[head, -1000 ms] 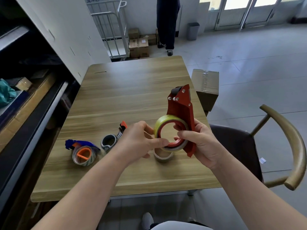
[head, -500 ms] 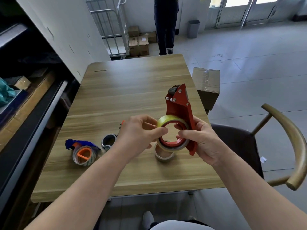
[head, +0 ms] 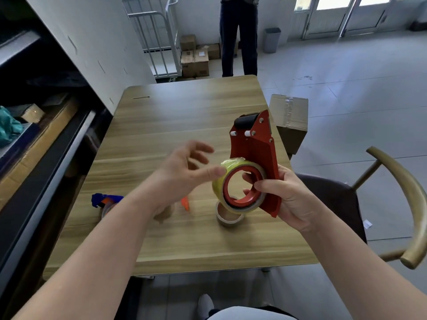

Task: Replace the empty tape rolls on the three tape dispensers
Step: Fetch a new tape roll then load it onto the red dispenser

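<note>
My right hand (head: 286,199) grips a red tape dispenser (head: 256,153) above the wooden table (head: 184,125), its black roller pointing away from me. A yellowish tape roll (head: 221,185) sits on the dispenser's red hub. My left hand (head: 182,172) is beside the roll with fingers spread, and its thumb tip touches the roll's left side. Below the dispenser an empty roll core (head: 228,217) lies on the table. A blue dispenser (head: 101,199) and the orange tip of another dispenser (head: 185,202) show past my left forearm, mostly hidden.
A cardboard box (head: 291,121) stands by the table's right edge and a wooden-armed chair (head: 402,190) at the near right. A person (head: 239,35) stands beyond the table's far end, next to boxes and a metal cart (head: 159,38). Dark shelves (head: 34,125) run along the left.
My left hand has let go of the roll and opened, with only the thumb still on it. The red dispenser has turned so the roll faces me more.
</note>
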### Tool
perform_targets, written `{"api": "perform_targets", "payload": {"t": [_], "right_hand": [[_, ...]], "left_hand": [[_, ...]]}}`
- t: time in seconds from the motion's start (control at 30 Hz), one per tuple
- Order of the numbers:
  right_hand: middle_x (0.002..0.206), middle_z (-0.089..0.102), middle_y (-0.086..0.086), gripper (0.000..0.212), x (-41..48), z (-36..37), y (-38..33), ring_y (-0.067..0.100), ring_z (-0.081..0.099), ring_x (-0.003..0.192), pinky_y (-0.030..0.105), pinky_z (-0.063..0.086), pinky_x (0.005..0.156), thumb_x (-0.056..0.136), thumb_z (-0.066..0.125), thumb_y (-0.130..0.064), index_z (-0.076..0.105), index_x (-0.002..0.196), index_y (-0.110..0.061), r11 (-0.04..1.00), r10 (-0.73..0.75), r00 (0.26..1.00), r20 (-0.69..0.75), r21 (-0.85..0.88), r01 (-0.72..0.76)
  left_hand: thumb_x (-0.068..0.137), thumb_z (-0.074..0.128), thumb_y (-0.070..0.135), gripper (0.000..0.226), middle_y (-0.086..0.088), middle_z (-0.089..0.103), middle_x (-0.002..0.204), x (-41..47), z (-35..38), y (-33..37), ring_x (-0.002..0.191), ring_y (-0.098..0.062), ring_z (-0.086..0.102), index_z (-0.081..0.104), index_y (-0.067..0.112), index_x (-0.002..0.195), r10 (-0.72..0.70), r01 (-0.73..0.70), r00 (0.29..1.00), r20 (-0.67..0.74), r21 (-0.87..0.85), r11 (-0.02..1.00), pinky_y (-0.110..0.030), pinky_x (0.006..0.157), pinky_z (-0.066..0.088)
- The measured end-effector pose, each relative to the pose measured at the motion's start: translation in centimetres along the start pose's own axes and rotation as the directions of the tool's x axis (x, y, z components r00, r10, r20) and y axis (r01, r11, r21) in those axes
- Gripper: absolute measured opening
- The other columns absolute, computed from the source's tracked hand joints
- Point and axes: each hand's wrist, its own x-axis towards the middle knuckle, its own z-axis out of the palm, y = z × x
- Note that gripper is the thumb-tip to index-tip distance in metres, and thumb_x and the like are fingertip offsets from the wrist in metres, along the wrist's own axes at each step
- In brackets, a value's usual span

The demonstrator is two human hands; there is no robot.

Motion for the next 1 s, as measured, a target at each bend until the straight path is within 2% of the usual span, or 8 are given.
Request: {"api": "perform_targets", "payload": {"t": [0.1, 0.27, 0.37, 0.5, 0.6, 0.73, 0.9, 1.0], "right_hand": [[0.106, 0.065, 0.010, 0.054, 0.1, 0.2, -0.2, 0.021, 0.064, 0.103, 0.040, 0.054, 0.090, 0.070, 0.064, 0.004, 0.060, 0.122, -0.008, 1.000, -0.001, 1.000, 0.031, 0.002, 0.001], [0.101, 0.062, 0.011, 0.049, 0.1, 0.4, -0.5, 0.019, 0.063, 0.094, 0.036, 0.056, 0.082, 0.070, 0.062, 0.006, 0.060, 0.117, -0.006, 1.000, 0.007, 0.995, 0.097, -0.011, -0.006], [0.096, 0.060, 0.010, 0.045, 0.0, 0.4, -0.7, 0.018, 0.061, 0.090, 0.033, 0.057, 0.076, 0.071, 0.060, 0.006, 0.060, 0.116, -0.004, 1.000, 0.001, 0.991, 0.137, 0.007, -0.002], [0.097, 0.059, 0.013, 0.046, -0.1, 0.5, -0.7, 0.022, 0.059, 0.091, 0.033, 0.057, 0.072, 0.070, 0.062, 0.005, 0.060, 0.115, -0.003, 1.000, 0.008, 0.989, 0.147, 0.022, -0.011], [0.091, 0.060, 0.010, 0.041, -0.3, 1.0, -0.8, 0.020, 0.058, 0.084, 0.033, 0.057, 0.069, 0.069, 0.059, 0.004, 0.061, 0.109, -0.007, 0.999, 0.015, 0.989, 0.150, 0.030, -0.020], [0.085, 0.065, 0.005, 0.043, -0.3, 1.6, -0.7, 0.019, 0.060, 0.079, 0.033, 0.055, 0.068, 0.057, 0.066, -0.004, 0.065, 0.100, -0.011, 0.998, 0.011, 0.992, 0.128, 0.058, -0.018], [0.084, 0.064, 0.005, 0.048, 0.0, 1.9, -0.5, 0.019, 0.058, 0.078, 0.034, 0.054, 0.069, 0.053, 0.067, -0.013, 0.063, 0.101, -0.010, 0.993, -0.025, 0.993, 0.114, 0.114, 0.012], [0.082, 0.065, 0.006, 0.038, -0.1, 2.0, -0.3, 0.020, 0.059, 0.078, 0.034, 0.056, 0.067, 0.052, 0.067, -0.012, 0.073, 0.089, -0.014, 0.984, -0.052, 0.994, 0.100, 0.176, 0.034]], "left_hand": [[0.087, 0.062, 0.039, 0.022, 0.004, 0.064, 0.103, 0.2, 0.0, 0.9, 0.095, -0.016, 0.059, 0.070, 0.033, 0.106, 0.209, -0.209, 0.978, -0.002, 0.035, 0.977, -0.034, 0.089, 0.049], [0.100, 0.048, 0.018, 0.032, 0.006, 0.052, 0.111, 0.8, 0.3, 1.1, 0.111, -0.011, 0.051, 0.067, 0.039, 0.115, 0.292, -0.310, 0.950, 0.111, 0.206, 0.928, -0.030, 0.101, 0.043], [0.099, 0.051, 0.016, 0.030, 0.008, 0.050, 0.109, 0.9, 0.4, 1.0, 0.110, -0.009, 0.046, 0.067, 0.039, 0.108, 0.343, -0.364, 0.931, 0.123, 0.278, 0.889, -0.026, 0.094, 0.040], [0.091, 0.063, 0.015, 0.017, 0.010, 0.052, 0.102, 1.0, 0.5, 0.9, 0.100, -0.010, 0.046, 0.064, 0.032, 0.089, 0.442, -0.424, 0.897, 0.024, 0.334, 0.842, -0.025, 0.084, 0.037], [0.091, 0.062, 0.019, 0.006, 0.010, 0.058, 0.099, 1.1, 0.7, 0.7, 0.098, -0.017, 0.048, 0.065, 0.024, 0.090, 0.573, -0.507, 0.820, -0.018, 0.443, 0.740, -0.032, 0.083, 0.043], [0.093, 0.049, 0.025, 0.017, 0.015, 0.057, 0.091, 0.8, 1.9, 0.6, 0.089, -0.020, 0.052, 0.062, 0.016, 0.092, 0.697, -0.527, 0.707, -0.123, 0.565, 0.635, -0.032, 0.071, 0.045], [0.091, 0.045, 0.020, 0.016, 0.015, 0.050, 0.088, 0.8, 2.8, 0.4, 0.082, -0.016, 0.050, 0.060, 0.013, 0.090, 0.731, -0.485, 0.627, -0.268, 0.601, 0.636, -0.020, 0.066, 0.036], [0.091, 0.044, 0.020, 0.017, 0.013, 0.049, 0.087, 0.8, 3.2, 0.3, 0.081, -0.014, 0.048, 0.059, 0.012, 0.090, 0.719, -0.465, 0.604, -0.343, 0.582, 0.668, -0.021, 0.064, 0.038]]}}
